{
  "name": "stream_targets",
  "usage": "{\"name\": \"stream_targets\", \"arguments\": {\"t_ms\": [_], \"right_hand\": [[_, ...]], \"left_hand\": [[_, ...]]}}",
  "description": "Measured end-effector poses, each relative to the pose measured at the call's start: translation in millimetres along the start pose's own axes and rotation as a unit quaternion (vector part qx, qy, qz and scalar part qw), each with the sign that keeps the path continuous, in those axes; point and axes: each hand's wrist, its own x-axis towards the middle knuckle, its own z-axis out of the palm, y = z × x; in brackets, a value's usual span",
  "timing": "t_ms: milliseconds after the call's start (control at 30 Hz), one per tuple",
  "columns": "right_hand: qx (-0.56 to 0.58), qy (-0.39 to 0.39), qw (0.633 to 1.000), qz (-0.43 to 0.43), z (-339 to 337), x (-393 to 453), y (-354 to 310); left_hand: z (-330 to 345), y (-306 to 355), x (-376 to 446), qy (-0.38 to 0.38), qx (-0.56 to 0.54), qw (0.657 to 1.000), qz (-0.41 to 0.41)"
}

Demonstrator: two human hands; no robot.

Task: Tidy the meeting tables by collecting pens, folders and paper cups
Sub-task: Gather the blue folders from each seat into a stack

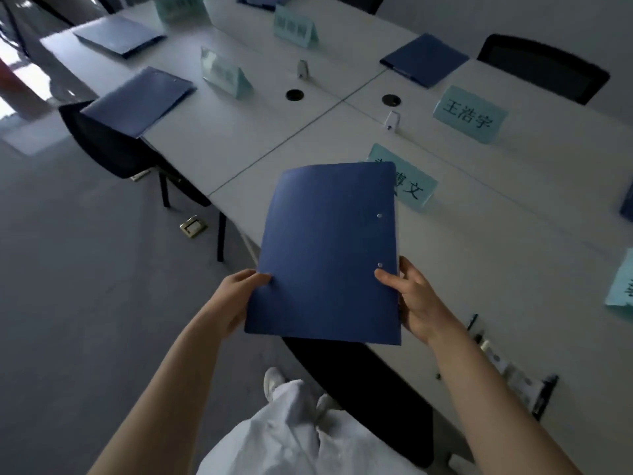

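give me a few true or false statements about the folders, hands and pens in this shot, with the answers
1. Both hands grip one flat blue plastic folder. True: the left hand holds its left edge, the right hand its right edge.
2. The held folder lies flat on the white table. False: it is lifted, partly out past the table's edge.
3. Other blue folders remain on the table. True: for example one at the far left corner and one near the black chair at the back.
4. The pale green name card lies face down. False: it stands upright with its lettering showing.
5. The right hand holds dark pens. False: they lie on the table.
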Motion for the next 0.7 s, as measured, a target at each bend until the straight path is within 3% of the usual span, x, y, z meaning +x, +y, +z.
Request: {"name": "stream_targets", "arguments": {"t_ms": [200,400,567,700], "right_hand": [[-0.05,-0.106,0.993,0.022,70.6,0.7,8.7],[-0.162,-0.198,0.965,0.054,160.9,38.4,22.2],[-0.243,-0.204,0.947,0.05,255.3,82.8,40.3],[-0.254,-0.194,0.946,0.049,332.6,117.4,60.4]], "left_hand": [[-70.9,-12.4,-27.4,-0.018,-0.144,0.988,-0.046],[-160.1,-29.6,-39.0,-0.006,-0.216,0.975,-0.043],[-244.7,-23.0,-32.3,0.012,-0.269,0.963,-0.017],[-307.1,-7.4,-17.3,0.069,-0.286,0.956,0.0]]}}
